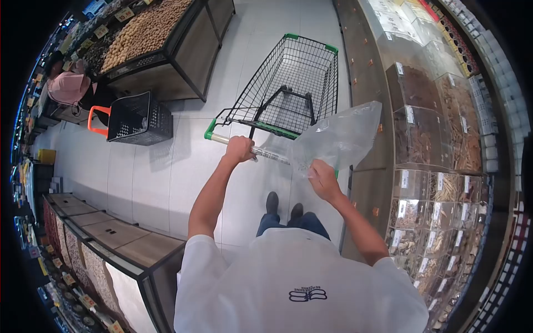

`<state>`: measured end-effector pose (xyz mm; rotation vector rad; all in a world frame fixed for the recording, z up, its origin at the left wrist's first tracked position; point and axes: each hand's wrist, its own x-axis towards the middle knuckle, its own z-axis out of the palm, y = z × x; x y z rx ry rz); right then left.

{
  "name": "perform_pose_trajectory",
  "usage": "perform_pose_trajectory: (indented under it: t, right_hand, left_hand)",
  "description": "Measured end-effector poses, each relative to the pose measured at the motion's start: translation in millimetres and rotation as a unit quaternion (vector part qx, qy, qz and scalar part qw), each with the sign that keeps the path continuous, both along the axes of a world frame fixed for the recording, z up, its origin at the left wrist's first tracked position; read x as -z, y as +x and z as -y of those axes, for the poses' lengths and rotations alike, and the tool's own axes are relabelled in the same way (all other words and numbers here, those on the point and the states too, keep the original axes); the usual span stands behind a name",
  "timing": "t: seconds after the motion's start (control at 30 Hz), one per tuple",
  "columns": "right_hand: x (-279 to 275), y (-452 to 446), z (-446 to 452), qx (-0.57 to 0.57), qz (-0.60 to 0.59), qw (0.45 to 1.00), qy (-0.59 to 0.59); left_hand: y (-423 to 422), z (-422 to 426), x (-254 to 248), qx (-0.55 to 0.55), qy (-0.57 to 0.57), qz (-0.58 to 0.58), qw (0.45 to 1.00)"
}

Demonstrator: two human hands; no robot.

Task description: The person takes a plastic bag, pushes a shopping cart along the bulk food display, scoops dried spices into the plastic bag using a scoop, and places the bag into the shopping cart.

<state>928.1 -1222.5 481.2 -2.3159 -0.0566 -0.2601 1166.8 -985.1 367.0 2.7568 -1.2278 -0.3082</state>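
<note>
Left hand (240, 149) is wrapped round the pale bar handle (272, 156) of a black wire shopping cart with green trim (270, 129); a relaxed, steady grip should do. Right hand (323, 180) is closed on the near end of a clear, thin plastic bag (347, 136) above the handle's right side. I'd keep that film off the wire.

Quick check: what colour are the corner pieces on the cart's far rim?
Green; both corner pieces show best in the head view.

Cart handle (272, 155) partly hidden behind bag (345, 136); bin labels (410, 114) illegibly small.
</note>
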Motion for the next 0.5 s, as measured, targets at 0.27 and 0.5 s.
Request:
perform_pose_trajectory:
  t: [0.27, 0.5]
  right_hand:
    - [-19.3, 6.1, -64.5, 0.061, 0.009, 0.997, -0.041]
    - [85.8, 70.1, -40.6, 0.136, -0.029, 0.96, -0.242]
  left_hand:
    - [-24.4, 6.2, 8.2, -0.03, 0.004, 0.023, 0.999]
    - [33.0, 17.8, -9.8, 0.003, 0.023, 0.01, 1.0]
